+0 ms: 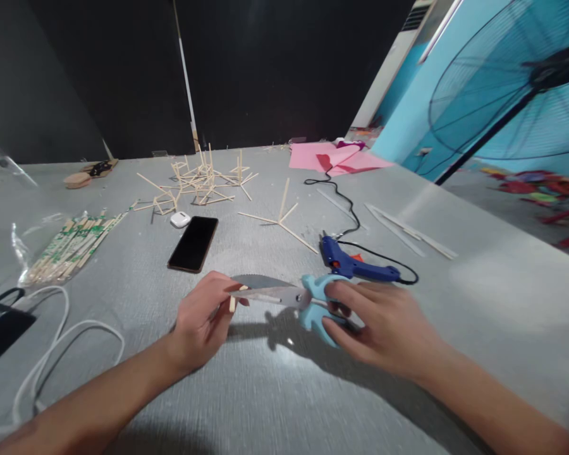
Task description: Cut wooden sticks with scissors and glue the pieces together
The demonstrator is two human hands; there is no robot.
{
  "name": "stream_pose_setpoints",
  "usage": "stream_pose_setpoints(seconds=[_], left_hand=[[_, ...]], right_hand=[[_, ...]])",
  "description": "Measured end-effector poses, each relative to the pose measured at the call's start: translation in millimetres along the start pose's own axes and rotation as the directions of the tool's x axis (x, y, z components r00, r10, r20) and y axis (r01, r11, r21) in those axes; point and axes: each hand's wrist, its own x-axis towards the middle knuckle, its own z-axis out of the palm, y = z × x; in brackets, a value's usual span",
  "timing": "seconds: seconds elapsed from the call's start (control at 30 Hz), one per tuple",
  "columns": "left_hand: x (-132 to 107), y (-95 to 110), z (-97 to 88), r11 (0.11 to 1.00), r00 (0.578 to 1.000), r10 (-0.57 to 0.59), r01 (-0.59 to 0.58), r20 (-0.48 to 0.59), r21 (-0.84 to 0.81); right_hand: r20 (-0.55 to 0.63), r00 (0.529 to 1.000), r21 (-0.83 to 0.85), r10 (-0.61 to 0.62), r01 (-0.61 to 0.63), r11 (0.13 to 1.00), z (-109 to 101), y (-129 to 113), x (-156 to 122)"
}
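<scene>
Pinching wooden stick [232,304] in L hand [199,320], prob. to steady it at tips of scissors [291,297]; R hand [384,322] grasping scissors, fingers thru handles, likely for leverage; both above surface [265,398]; glue gun [339,258] just beyond R hand, prob. for easy reach

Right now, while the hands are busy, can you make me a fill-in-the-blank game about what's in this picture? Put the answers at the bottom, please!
1. The right hand holds a pair of light-blue-handled ____.
2. The left hand pinches a thin, pale wooden ____.
3. The small case beside the phone is coloured ____.
4. The glue gun is coloured ____.

Missing words: scissors; stick; white; blue.
</scene>
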Motion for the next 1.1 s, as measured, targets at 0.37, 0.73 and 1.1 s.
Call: stream_pose_setpoints(seconds=[0.37, 0.73, 1.1], left_hand=[[-1.7, -1.1, 1.3, 1.0, 1.0, -0.025, 0.025, -0.004, 0.012], [-3.2, -0.9, 3.8, 0.991, 0.991, -0.13, 0.13, -0.025, 0.032], [-0.2, 3.7, 3.4, 0.98, 0.98, -0.197, 0.197, -0.007, 0.033]], right_hand=[[0.033, 0.999, 0.024, -0.03, 0.029, 0.999, -2.2, 1.0, 1.5], [0.015, 0.998, -0.058, -0.06, 0.061, 0.996, -3.8, 3.0, -0.7], [-0.038, 0.998, -0.211, -0.042, 0.033, 0.977, -3.3, 6.7, -1.4]])
